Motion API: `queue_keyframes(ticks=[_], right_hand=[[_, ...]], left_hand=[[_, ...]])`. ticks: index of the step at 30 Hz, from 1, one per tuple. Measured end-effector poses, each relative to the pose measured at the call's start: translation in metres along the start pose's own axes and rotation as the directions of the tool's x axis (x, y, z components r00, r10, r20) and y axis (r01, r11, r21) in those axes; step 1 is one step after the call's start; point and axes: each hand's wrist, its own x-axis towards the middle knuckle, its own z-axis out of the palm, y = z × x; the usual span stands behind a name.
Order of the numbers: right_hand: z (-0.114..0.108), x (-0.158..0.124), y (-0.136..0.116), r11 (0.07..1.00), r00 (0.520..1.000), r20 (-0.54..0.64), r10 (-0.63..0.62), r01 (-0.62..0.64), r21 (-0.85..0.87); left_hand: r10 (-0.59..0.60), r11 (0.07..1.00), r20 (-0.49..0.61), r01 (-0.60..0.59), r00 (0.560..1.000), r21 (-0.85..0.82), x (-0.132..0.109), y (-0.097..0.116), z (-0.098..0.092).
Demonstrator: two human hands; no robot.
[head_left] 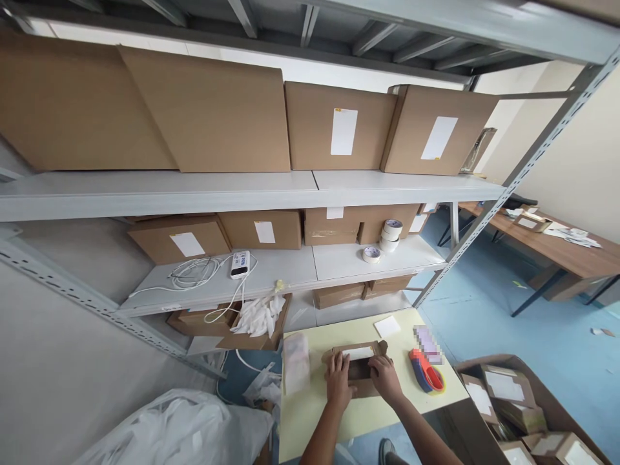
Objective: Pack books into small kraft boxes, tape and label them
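A small cardboard box point(365, 389) lies on the pale yellow table top, its flaps partly raised and a dark opening showing in the middle. White paper or a label point(358, 353) shows on its far flap. My left hand point(339, 382) grips the box's left side, fingers bent over the edge. On the opposite side my right hand point(386, 378) has its fingers curled at the rim of the opening. A red and blue tape dispenser point(427, 372) stands right of the box. What is inside the box cannot be made out.
A white card point(387, 326) and a clear plastic bag point(296, 365) lie on the table point(310, 429). Right of it, a big carton point(513, 363) holds several labelled boxes. Ahead rises a metal shelf point(242, 194) with cartons, tape rolls point(371, 254) and a power strip point(240, 265).
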Motion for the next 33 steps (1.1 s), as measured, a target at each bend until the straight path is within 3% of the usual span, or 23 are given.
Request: queue_keyframes(ticks=[3,5,7,11,16,23,27,33], right_hand=[[0.007,0.006,-0.006,1.000,0.989,0.148,0.001,-0.001,0.003],[0.007,0.010,-0.005,0.998,0.964,0.261,0.057,-0.047,-0.044],[0.002,0.012,-0.001,0.983,0.942,0.302,0.147,-0.105,-0.150],[-0.008,0.005,0.018,0.941,0.933,0.290,0.211,-0.113,-0.320],[0.002,-0.009,0.045,0.887,0.939,0.210,0.272,-0.160,-0.434],[-0.005,0.018,0.054,0.939,0.939,0.219,0.264,-0.198,-0.283],[-0.017,0.031,0.048,0.935,0.932,0.228,0.283,-0.214,-0.283],[-0.019,0.030,0.055,0.947,0.931,0.300,0.211,-0.118,-0.299]], left_hand=[[-0.007,1.000,0.023,0.006,1.000,0.031,0.003,0.003,-0.003],[-0.007,1.000,0.035,0.006,0.999,0.023,0.002,0.004,-0.003],[-0.012,1.000,0.029,0.012,0.999,-0.012,0.000,0.003,-0.001],[-0.026,0.997,-0.005,0.025,1.000,-0.078,-0.004,0.005,0.003],[-0.073,0.997,-0.026,0.073,0.997,-0.019,-0.001,0.016,0.009],[-0.062,0.988,0.038,0.056,0.997,0.147,0.015,0.045,-0.001],[-0.103,0.985,-0.016,0.104,0.995,0.136,0.011,0.057,-0.007],[-0.151,0.986,-0.116,0.158,0.982,0.060,-0.009,0.056,0.014]])
